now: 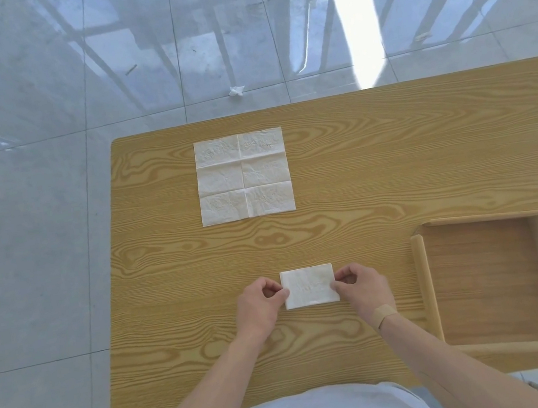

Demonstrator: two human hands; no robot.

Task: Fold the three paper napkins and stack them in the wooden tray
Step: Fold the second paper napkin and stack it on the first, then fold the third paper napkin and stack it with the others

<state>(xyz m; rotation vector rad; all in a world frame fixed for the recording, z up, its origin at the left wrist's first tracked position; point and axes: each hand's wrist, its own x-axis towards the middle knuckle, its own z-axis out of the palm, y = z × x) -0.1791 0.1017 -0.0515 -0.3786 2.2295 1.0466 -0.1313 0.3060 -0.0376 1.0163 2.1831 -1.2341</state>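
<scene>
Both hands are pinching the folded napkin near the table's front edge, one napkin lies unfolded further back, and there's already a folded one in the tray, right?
Not quite: the head view shows the wooden tray holds no napkin. The rest stands: left hand and right hand pinch the folded napkin; the unfolded napkin lies further back.

head-worn view, steeply down, table [324,161] near
</scene>
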